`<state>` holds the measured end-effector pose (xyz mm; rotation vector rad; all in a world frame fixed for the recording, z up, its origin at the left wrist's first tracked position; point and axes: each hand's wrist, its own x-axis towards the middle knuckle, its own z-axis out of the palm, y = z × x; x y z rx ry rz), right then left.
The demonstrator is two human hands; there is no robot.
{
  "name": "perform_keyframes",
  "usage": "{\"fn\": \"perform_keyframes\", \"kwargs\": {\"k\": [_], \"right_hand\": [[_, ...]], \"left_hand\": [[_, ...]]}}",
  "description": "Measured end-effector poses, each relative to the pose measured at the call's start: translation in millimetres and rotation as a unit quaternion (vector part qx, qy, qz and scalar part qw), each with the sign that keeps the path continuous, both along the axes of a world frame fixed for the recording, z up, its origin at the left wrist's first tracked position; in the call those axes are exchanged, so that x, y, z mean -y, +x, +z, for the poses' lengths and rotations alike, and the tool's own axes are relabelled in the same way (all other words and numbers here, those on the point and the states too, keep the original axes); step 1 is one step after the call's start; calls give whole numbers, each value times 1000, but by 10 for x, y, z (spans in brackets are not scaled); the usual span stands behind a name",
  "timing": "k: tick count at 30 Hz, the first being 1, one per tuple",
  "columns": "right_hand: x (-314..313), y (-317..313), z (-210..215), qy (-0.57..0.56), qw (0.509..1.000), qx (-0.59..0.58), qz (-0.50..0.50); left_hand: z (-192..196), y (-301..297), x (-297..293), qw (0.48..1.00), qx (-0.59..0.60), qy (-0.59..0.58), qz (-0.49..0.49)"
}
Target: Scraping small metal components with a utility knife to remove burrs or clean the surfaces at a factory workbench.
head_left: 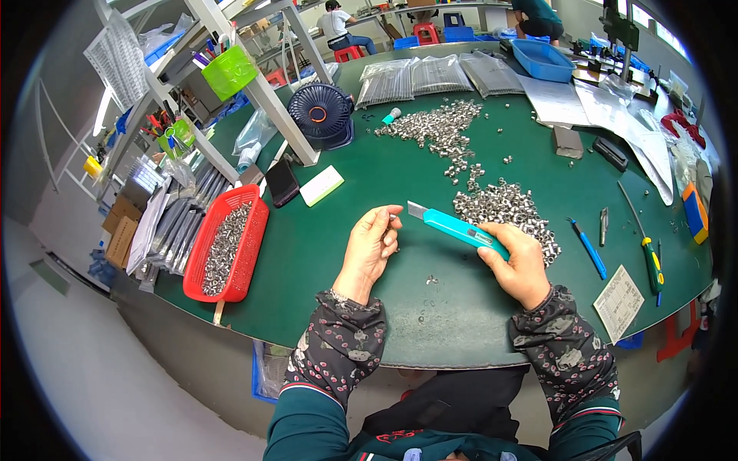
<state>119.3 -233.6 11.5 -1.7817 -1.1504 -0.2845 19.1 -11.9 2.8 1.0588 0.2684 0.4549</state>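
Note:
My right hand [523,261] is wrapped round a teal utility knife [461,230], its short blade out and pointing left. Just left of the blade tip, my left hand [369,250] is closed, thumb and forefinger pinching a small metal ring [393,217] that the fingers partly hide. A heap of small silvery metal rings [507,211] lies right behind the knife, and a second heap [438,127] spreads farther back. On the green tabletop [400,323] between my hands are thin dark shavings [432,280]. To the left, a red plastic basket [257,257] holds many similar rings.
A black fan [319,111], phone [282,183] and white-green box [321,186] stand at left. Right are a blue pen-like tool [590,250], a screwdriver [649,257], a paper label [618,303] and a grey block [567,142]. Bagged parts [438,77] and a blue tray [543,61] lie behind.

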Motion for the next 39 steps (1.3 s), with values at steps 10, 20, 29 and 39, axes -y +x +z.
{"fn": "perform_keyframes", "kwargs": {"k": [10, 20, 29, 39], "right_hand": [[14, 38, -16, -40, 993, -97, 46], [21, 42, 19, -91, 979, -167, 71], [-10, -138, 110, -58, 991, 120, -28], [5, -13, 16, -24, 999, -21, 35]], "left_hand": [[-56, 7, -27, 999, 38, -2, -20], [-30, 12, 6, 999, 19, 30, -1], [-15, -17, 9, 999, -21, 29, 2], [-26, -11, -1, 999, 0, -36, -9]]}}
